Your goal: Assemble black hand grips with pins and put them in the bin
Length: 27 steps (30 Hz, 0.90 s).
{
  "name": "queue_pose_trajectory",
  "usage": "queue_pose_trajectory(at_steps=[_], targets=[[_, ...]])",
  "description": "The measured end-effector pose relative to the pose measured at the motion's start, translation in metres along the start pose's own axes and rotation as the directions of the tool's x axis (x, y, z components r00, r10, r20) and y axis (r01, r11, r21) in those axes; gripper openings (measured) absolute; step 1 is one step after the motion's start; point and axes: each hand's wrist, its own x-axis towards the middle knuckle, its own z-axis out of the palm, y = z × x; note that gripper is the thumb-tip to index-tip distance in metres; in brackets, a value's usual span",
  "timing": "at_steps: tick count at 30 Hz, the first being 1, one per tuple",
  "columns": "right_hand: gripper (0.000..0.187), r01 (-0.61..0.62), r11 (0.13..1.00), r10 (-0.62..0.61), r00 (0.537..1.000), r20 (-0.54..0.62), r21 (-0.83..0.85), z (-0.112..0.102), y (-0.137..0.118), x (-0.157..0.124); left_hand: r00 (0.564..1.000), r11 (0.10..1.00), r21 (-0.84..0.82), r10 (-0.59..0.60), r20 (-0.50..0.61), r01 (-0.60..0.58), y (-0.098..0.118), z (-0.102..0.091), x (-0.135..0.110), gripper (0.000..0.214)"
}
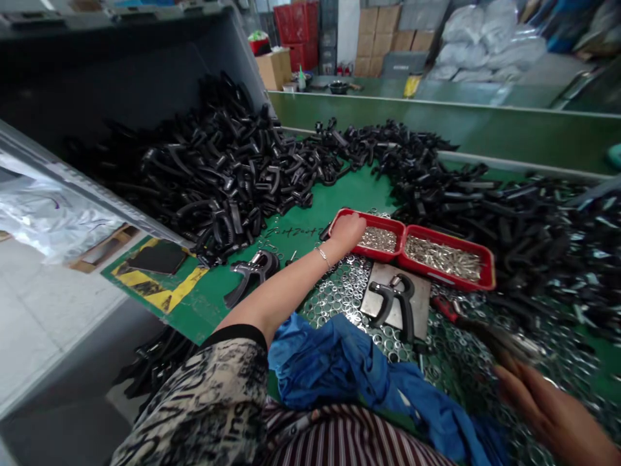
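Observation:
My left hand [349, 232] reaches into the left part of a red tray [402, 238], over small silvery metal pieces [380, 239]. Its fingers are bent together, and what they hold is hidden. Longer metal pins [444, 257] fill the right tray section. At the lower right, my right hand [543, 398] is blurred, with its fingers closed round a red-ended tool [495, 333] whose kind I cannot make out. Between the hands, a black hand grip exerciser [405, 307] with a spring lies on a metal plate [421, 298]. Another grip exerciser [253, 273] rests beside my left forearm.
Black handle parts [228, 168] spill from a tipped grey bin [179, 65] at left. More black parts [533, 239] heap up at right. Metal rings [334, 298] cover the green tabletop [352, 188]. Blue cloth [334, 362] lies along the near edge.

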Motion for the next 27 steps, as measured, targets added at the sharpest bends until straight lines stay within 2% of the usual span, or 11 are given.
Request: queue_pose_trajectory(at_steps=[2, 5, 9, 12, 13, 15, 17, 20, 22, 24, 27], targets=[[0.034, -0.071, 0.993, 0.058, 0.990, 0.127, 0.099, -0.005, -0.038, 0.003, 0.999, 0.999, -0.032, 0.002, -0.053, -0.003, 0.000, -0.001, -0.003, 0.031], [0.036, -0.006, 0.987, -0.013, 0.993, 0.119, 0.159, -0.012, -0.089, 0.015, 0.980, 0.978, -0.204, -0.007, -0.197, -0.034, 0.003, -0.003, -0.013, 0.025], [0.037, 0.092, 0.982, -0.112, 0.988, 0.111, 0.166, -0.013, -0.124, 0.038, 0.943, 0.818, -0.562, -0.084, -0.323, -0.119, 0.014, -0.009, -0.045, 0.015], [0.037, 0.138, 0.978, -0.137, 0.990, -0.015, 0.154, 0.002, -0.126, 0.057, 0.966, 0.583, -0.811, -0.179, -0.188, -0.050, 0.022, -0.009, -0.075, 0.014], [0.037, 0.155, 0.981, -0.156, 0.988, -0.007, 0.119, 0.008, -0.125, 0.063, 0.976, 0.495, -0.869, -0.184, -0.119, -0.012, 0.024, -0.008, -0.083, 0.015], [0.039, 0.184, 0.980, -0.192, 0.974, 0.122, 0.075, 0.019, -0.122, 0.071, 0.986, 0.354, -0.934, -0.168, -0.005, 0.056, 0.025, -0.005, -0.095, 0.017], [0.041, 0.164, 0.978, -0.191, 0.953, 0.234, 0.129, 0.023, -0.120, 0.076, 0.984, 0.282, -0.954, -0.168, 0.055, 0.101, 0.024, -0.002, -0.103, 0.017], [0.040, 0.107, 0.970, -0.133, 0.985, 0.110, 0.219, 0.021, -0.119, 0.077, 0.984, 0.275, -0.954, -0.164, 0.073, 0.116, 0.026, -0.001, -0.104, 0.016], [0.038, 0.092, 0.977, -0.108, 0.991, 0.072, 0.194, 0.021, -0.115, 0.077, 0.992, 0.322, -0.943, -0.115, 0.053, 0.088, 0.033, 0.000, -0.099, 0.015], [0.040, 0.037, 0.971, -0.089, 0.973, 0.212, 0.236, 0.022, -0.110, 0.078, 0.999, 0.415, -0.909, -0.039, 0.032, 0.045, 0.043, 0.003, -0.090, 0.014], [0.044, -0.231, 0.865, 0.018, 0.902, 0.432, 0.445, 0.021, -0.104, 0.077, 0.997, 0.569, -0.822, 0.076, 0.026, -0.022, 0.061, 0.014, -0.073, 0.014]])
